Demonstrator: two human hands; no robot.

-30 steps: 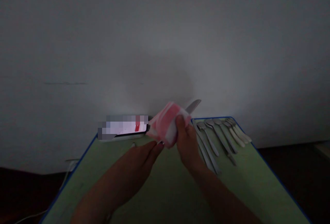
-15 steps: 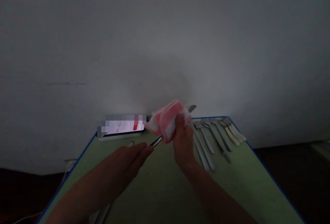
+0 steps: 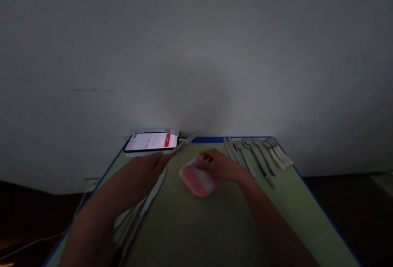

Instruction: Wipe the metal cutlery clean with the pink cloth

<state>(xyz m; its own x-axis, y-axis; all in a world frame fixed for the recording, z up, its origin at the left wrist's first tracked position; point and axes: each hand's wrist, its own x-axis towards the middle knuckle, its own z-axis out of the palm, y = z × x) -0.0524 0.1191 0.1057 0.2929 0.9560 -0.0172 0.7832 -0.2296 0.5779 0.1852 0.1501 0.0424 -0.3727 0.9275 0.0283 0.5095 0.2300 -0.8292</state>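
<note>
My left hand [image 3: 147, 168] pinches the handle of a table knife [image 3: 184, 143], whose blade points up and to the right over the green table [image 3: 208, 226]. Its fingers are closed round the handle. My right hand [image 3: 225, 166] rests on a pink and white cloth [image 3: 198, 179] that lies on the table in the middle, fingers curled over its far edge. Under my left forearm lie more knives [image 3: 144, 207], side by side.
A row of several spoons, forks and knives [image 3: 258, 156] lies at the table's far right. A lit phone [image 3: 152, 141] lies at the far left edge, against the grey wall. The table has a blue rim [image 3: 322, 213]. A white cable [image 3: 33, 244] runs on the floor at left.
The cloth has come down from mid-air onto the table under my right hand. The knife has slid out of the cloth and is now in my left hand alone.
</note>
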